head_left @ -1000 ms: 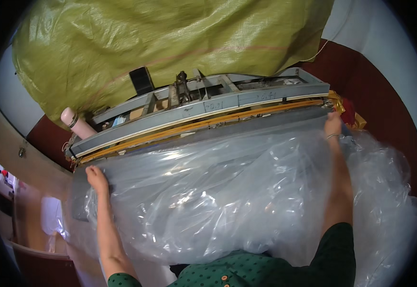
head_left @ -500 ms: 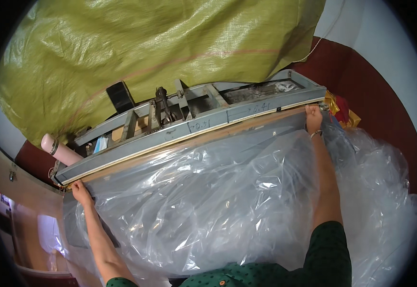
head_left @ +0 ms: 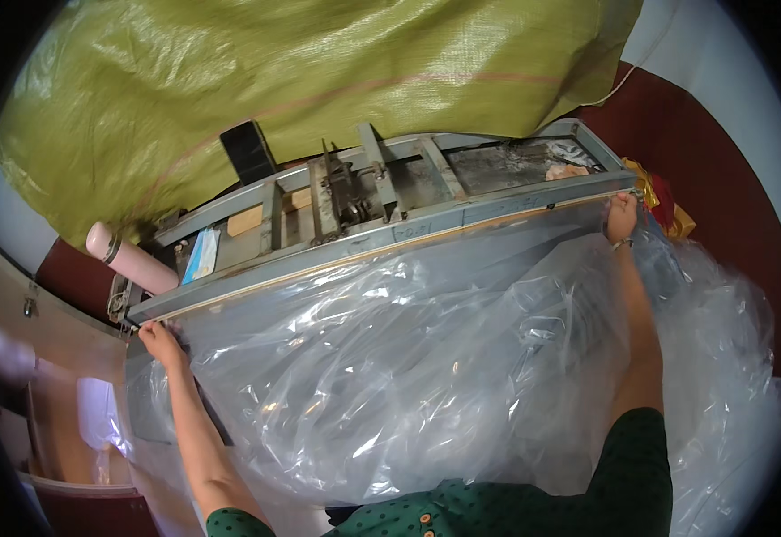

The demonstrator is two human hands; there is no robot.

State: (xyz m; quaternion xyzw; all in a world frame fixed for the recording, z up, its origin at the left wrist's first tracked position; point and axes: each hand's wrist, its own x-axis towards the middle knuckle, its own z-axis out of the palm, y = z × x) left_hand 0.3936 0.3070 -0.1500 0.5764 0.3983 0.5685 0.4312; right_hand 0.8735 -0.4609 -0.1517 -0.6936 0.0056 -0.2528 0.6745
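Observation:
A wide sheet of clear plastic film (head_left: 363, 376) spreads in loose, shiny folds in front of me. My left hand (head_left: 163, 345) is closed on its far left corner, beside the end of a long grey metal frame (head_left: 319, 246). At the far right corner, my right hand (head_left: 621, 217) pinches the film close to the frame's other end. Between my hands the film's far edge runs along the frame's front bar, which has a pale strip along its lower edge. My fingertips are partly hidden.
On the frame lie a pink bottle (head_left: 135, 259), a blue-and-white packet (head_left: 202, 255) and a black phone-like slab (head_left: 247, 152). A yellow woven sheet (head_left: 319, 72) hangs behind. More film (head_left: 712, 358) heaps at the right, near a red-and-gold wrapper (head_left: 663, 201).
The frame has tipped: its marked front face looks narrower, more of its inside shows, and the brown strip below is now covered. Both hands keep their hold on the film's corners.

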